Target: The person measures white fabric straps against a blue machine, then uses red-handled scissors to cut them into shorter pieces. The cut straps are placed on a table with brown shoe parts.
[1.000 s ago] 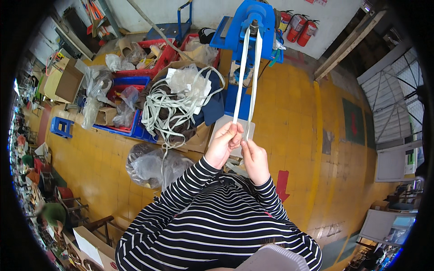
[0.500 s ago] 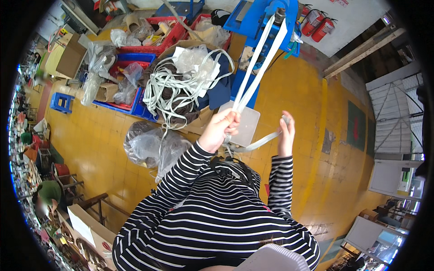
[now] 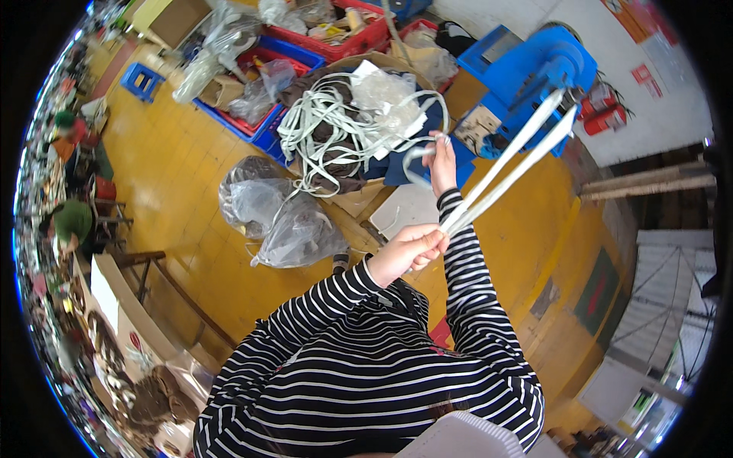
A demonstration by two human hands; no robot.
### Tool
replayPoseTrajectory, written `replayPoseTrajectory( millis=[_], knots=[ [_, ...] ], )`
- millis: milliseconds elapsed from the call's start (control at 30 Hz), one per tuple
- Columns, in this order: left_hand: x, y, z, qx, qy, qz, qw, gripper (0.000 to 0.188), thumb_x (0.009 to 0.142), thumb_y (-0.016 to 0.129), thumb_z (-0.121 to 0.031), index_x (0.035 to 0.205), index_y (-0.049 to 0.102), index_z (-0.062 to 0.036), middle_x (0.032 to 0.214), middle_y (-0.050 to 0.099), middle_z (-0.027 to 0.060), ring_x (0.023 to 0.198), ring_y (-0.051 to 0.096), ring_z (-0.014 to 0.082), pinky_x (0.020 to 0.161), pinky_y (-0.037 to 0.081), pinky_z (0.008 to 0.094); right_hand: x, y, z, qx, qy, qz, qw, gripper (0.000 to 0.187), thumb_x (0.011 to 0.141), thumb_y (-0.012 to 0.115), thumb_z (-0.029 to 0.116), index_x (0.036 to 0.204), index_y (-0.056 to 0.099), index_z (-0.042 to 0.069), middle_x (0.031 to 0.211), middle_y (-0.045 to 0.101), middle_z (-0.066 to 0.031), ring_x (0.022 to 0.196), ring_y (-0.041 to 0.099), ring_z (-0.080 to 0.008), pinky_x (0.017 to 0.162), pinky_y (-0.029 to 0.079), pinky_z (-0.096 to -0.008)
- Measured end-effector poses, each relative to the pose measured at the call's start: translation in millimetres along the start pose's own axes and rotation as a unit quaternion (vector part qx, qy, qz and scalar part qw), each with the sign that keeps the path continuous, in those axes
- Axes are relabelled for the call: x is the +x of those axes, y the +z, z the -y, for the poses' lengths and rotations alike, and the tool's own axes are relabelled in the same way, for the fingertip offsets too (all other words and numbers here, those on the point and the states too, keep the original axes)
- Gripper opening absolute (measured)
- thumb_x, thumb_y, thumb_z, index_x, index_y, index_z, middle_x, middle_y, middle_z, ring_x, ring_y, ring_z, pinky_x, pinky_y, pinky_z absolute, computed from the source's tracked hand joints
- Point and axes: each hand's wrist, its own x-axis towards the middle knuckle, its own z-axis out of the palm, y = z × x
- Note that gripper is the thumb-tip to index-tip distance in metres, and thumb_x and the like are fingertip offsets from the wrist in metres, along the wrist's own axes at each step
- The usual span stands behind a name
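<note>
A pale flat strap [image 3: 537,120] runs doubled from a metal post on the blue machine [image 3: 563,57] down to my left hand [image 3: 408,252]. My left hand is closed around both strands, in front of my body. Beyond it, my right hand [image 3: 443,164] is raised beside the heap of loose straps [image 3: 317,130], fingers closed on a looped length of pale strap. The two taut strands pass over my right forearm. What the fingers of my right hand cover is hidden.
Left of the heap, clear plastic bags [image 3: 298,233] lie on the yellow floor. Behind are a blue crate [image 3: 263,137] and a red crate [image 3: 366,38] with bagged items. A blue stool [image 3: 141,80] stands far left. Fire extinguishers [image 3: 605,120] are by the wall.
My left hand has drawn the doubled strap down and right, still gripping it. My right hand has moved forward and left to the strap heap. The view has turned, shifting the machine rightward.
</note>
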Motion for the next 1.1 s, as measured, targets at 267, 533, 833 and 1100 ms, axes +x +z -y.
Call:
replayPoseTrajectory(
  millis=[267, 533, 833, 1100],
  knots=[
    [-1, 4, 9, -0.004, 0.051, 0.004, 0.999, 0.027, 0.099, 0.041, -0.03, 0.09, 0.052, -0.0064, 0.067, 0.03, -0.0087, 0.054, 0.024, 0.0012, 0.047, 0.02, 0.0157, 110, 71, 26, 0.221, 0.016, -0.096, 0.97, 0.03, 0.095, 0.05, 0.02, 0.115, 0.047, -0.002, 0.098, 0.051, -0.0099, 0.081, 0.057, -0.0182, 0.074, 0.051, -0.0307],
    [3, 3, 16, 0.006, 0.079, 0.01, 0.997, 0.027, 0.099, 0.043, -0.031, 0.089, 0.052, -0.0075, 0.067, 0.029, -0.0092, 0.054, 0.024, 0.0016, 0.047, 0.019, 0.0164, 146, 76, 28, 0.328, -0.115, 0.027, 0.937, 0.031, 0.08, 0.046, -0.006, 0.11, 0.044, -0.002, 0.106, 0.056, -0.019, 0.103, 0.058, -0.0307, 0.094, 0.047, -0.038],
    [5, 6, 15, 0.002, 0.051, -0.003, 0.999, 0.028, 0.098, 0.043, -0.031, 0.089, 0.052, -0.0069, 0.064, 0.029, -0.0089, 0.053, 0.025, 0.0017, 0.047, 0.021, 0.0163, 49, 34, -61, -0.032, 0.299, 0.04, 0.953, 0.036, 0.086, 0.059, 0.03, 0.117, 0.055, 0.011, 0.105, 0.058, -0.0059, 0.087, 0.057, -0.0187, 0.076, 0.045, -0.0301],
    [15, 3, 25, -0.07, 0.062, -0.079, 0.992, 0.025, 0.099, 0.042, -0.026, 0.091, 0.051, -0.0045, 0.065, 0.038, -0.005, 0.052, 0.033, 0.0036, 0.049, 0.029, 0.0174, -183, 18, 48, 0.254, 0.152, 0.235, 0.926, 0.039, 0.098, 0.04, 0.028, 0.121, 0.049, -0.001, 0.104, 0.061, -0.0129, 0.088, 0.06, -0.0183, 0.081, 0.049, -0.0304]
  ],
)
